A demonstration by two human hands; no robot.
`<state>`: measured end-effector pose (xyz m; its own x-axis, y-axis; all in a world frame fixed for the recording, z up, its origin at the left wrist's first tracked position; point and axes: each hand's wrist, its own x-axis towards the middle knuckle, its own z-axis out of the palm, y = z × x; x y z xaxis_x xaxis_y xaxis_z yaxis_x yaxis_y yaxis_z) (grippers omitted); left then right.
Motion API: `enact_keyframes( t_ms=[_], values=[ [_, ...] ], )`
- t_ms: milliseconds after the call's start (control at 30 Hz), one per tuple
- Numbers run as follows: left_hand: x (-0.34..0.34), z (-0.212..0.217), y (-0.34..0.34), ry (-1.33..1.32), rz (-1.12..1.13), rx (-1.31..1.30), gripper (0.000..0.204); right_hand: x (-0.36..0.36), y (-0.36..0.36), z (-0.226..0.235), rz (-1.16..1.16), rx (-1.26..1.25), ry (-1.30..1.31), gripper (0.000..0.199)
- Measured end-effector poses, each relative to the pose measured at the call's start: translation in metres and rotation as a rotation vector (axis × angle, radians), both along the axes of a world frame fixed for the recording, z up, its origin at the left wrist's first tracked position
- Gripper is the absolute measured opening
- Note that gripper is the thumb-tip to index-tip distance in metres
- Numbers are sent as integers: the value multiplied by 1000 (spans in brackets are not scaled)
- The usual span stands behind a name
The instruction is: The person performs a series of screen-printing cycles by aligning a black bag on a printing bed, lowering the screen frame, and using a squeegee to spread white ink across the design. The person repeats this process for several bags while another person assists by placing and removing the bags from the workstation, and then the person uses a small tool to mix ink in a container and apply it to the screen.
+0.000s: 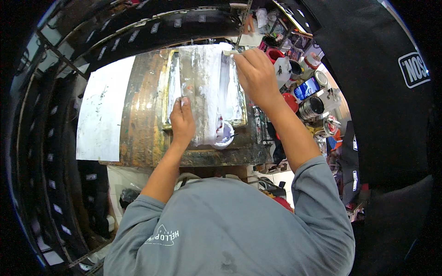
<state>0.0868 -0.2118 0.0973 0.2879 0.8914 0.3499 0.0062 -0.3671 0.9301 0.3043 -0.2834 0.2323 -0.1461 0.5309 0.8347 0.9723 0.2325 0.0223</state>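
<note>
A long, paint-smeared grey-white board lies lengthwise over a framed screen, whose rim is stained yellowish and whose face carries white smears. My left hand grips the board's left edge, the thumb and fingers visible near its lower half. Fingers closed, my right hand is at the screen's far right corner. It pinches a thin, pale flat piece, mostly hidden by the fingers, so its kind is unclear. Just below the board's lower right side stands a bowl of white paint with a dark handle in it.
A large white sheet covers the left of the stained wooden table. On the right, paint cans, a lit phone and red containers crowd together. Racks with black panels stand behind and to the left.
</note>
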Motion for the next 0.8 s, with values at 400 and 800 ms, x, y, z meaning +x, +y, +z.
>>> enact_keyframes(
  t_ms=[400,800],
  values=[
    [9,-12,15,14,40,-6,49,-17,-12,-64,97,-204,104,26],
    [18,-25,24,32,72,-16,50,-37,-63,-147,189,-362,202,32]
  ],
)
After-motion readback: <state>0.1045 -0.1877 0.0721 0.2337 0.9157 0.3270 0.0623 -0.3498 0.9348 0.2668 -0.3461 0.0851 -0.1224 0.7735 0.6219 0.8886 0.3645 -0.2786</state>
